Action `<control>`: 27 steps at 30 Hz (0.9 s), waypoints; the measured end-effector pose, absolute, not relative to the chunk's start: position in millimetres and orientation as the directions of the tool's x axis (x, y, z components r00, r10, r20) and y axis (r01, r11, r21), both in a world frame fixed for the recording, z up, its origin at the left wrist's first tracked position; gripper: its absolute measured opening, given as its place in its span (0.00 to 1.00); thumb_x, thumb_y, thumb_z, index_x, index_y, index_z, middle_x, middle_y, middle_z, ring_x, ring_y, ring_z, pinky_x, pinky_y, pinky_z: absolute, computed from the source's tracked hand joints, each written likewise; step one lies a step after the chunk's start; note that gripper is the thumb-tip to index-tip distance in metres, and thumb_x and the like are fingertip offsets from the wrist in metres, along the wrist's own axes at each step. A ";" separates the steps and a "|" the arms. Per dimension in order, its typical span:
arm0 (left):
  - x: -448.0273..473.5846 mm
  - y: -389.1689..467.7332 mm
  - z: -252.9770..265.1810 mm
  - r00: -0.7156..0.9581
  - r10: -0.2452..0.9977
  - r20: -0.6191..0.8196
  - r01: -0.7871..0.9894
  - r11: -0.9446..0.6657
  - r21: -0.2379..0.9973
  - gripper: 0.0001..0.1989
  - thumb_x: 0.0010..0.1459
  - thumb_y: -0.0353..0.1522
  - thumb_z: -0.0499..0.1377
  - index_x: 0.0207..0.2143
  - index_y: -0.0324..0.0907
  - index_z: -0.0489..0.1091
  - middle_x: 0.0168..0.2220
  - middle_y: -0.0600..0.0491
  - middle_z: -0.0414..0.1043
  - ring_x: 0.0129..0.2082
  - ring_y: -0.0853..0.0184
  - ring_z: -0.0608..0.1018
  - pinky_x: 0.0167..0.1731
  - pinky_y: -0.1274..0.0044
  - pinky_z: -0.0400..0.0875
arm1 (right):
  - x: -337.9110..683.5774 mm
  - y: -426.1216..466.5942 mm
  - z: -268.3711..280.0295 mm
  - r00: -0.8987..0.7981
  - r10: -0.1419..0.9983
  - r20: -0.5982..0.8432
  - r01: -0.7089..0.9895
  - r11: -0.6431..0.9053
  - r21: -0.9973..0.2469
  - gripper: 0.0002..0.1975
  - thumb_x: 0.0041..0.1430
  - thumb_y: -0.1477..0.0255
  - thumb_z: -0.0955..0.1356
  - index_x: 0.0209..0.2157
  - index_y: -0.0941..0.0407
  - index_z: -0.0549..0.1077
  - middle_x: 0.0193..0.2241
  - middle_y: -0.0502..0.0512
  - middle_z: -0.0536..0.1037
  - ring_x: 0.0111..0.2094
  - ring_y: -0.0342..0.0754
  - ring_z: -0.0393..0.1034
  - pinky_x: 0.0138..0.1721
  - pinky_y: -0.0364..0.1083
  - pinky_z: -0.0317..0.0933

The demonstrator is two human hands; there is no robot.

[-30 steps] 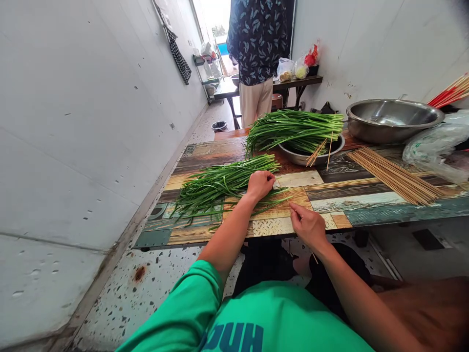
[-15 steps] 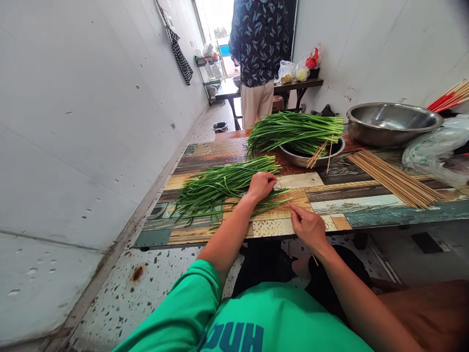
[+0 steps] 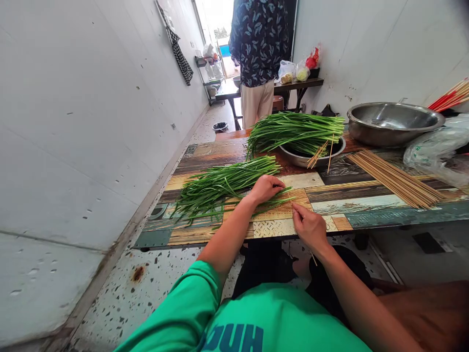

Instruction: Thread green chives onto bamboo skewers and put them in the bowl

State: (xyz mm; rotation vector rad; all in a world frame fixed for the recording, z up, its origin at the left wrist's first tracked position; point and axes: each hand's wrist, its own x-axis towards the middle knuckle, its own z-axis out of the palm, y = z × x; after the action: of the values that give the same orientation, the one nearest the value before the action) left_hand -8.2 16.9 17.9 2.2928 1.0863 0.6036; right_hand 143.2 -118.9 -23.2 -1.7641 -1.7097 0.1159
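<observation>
My left hand (image 3: 266,189) is closed in a pinch on a few garlic chives (image 3: 274,204) whose pale ends stick out to its right. In my right hand (image 3: 309,225), fingers closed, is a thin bamboo skewer (image 3: 314,259); its rear end shows below the hand and its front reaches toward the chive ends. Whether the skewer's tip has pierced the chives, I cannot tell. A loose pile of garlic chives (image 3: 227,182) lies just beyond my left hand. Behind it, a larger bunch of chives (image 3: 296,129) rests across a metal bowl (image 3: 311,160), with several skewers at its rim.
Many bamboo skewers (image 3: 395,178) lie in a row on the patterned table (image 3: 330,193). A big steel basin (image 3: 394,129), a clear plastic bag (image 3: 432,151) and red-and-pale sticks (image 3: 450,95) are at the right. Another person (image 3: 258,54) stands at a far table.
My left hand has moved slightly right and toward me, now at the ends of the chives near the skewer. My right hand has barely shifted.
</observation>
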 end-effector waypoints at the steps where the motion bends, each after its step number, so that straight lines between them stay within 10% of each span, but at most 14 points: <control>1: -10.1 17.4 19.6 0.620 0.771 0.147 0.534 -0.552 0.640 0.10 0.56 0.28 0.58 0.37 0.42 0.79 0.38 0.53 0.80 0.39 0.69 0.79 0.44 0.80 0.70 | 143.2 -118.9 -23.0 0.141 0.912 0.384 0.854 0.085 -0.514 0.18 0.61 0.70 0.60 0.45 0.53 0.78 0.36 0.55 0.82 0.34 0.48 0.77 0.33 0.43 0.67; 12: -27.6 25.9 21.0 0.309 0.930 0.202 0.912 -0.350 0.216 0.10 0.56 0.30 0.58 0.36 0.45 0.79 0.41 0.46 0.74 0.47 0.57 0.71 0.48 0.67 0.62 | 141.4 -120.1 -22.9 0.136 0.912 0.388 0.871 0.077 -0.486 0.18 0.60 0.69 0.60 0.44 0.51 0.78 0.35 0.52 0.82 0.32 0.47 0.77 0.31 0.43 0.66; 27: -36.1 23.4 23.9 0.179 0.959 0.218 0.944 -0.230 0.236 0.08 0.55 0.31 0.59 0.34 0.46 0.78 0.40 0.47 0.74 0.47 0.56 0.70 0.48 0.64 0.58 | 141.5 -121.2 -24.3 0.140 0.918 0.370 0.869 0.066 -0.491 0.18 0.60 0.69 0.61 0.46 0.51 0.78 0.36 0.53 0.82 0.33 0.48 0.77 0.31 0.43 0.65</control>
State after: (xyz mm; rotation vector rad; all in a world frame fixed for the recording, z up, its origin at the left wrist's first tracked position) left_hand -36.1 23.4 23.9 2.3753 1.9188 0.4985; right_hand 141.5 -121.2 -24.3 -1.7908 -1.7186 0.1013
